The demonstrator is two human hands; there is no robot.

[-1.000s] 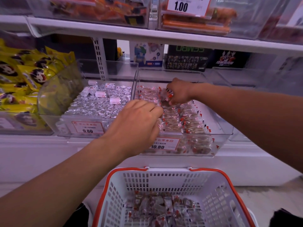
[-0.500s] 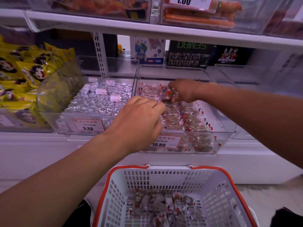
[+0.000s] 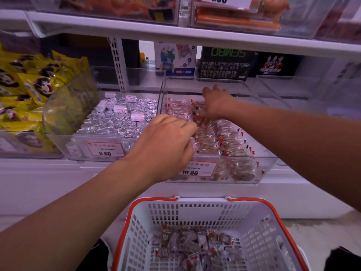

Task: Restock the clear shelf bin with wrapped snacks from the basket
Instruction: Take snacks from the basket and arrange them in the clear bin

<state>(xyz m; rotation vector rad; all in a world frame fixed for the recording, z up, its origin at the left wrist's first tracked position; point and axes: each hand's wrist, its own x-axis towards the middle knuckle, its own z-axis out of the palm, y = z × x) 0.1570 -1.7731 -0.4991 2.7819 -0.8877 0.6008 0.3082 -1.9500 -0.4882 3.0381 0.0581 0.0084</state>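
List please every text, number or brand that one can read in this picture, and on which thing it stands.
"9.80": price tag on the left clear bin.
"10.80": price tag on the snack bin.
"1.00", top cut off: tag on the upper shelf.
"SEMBO", mirrored: black box behind.
Chinese characters on both lower tags, the boxes and the wrappers: too small or blurred.

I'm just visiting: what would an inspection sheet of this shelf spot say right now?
Surface: white shelf carrying clear bins.
Job's things: bin tagged 10.80, partly filled with wrapped snacks; basket below, snacks left in it.
Clutter: foil sweets bin tagged 9.80; yellow bags.
Grippers: left hand at the bin's front, fingers curled, hold unclear; right hand further back, fingers down among snacks.
Cables: nothing seen.
Surroundings: upper shelf with more bins; boxes behind.
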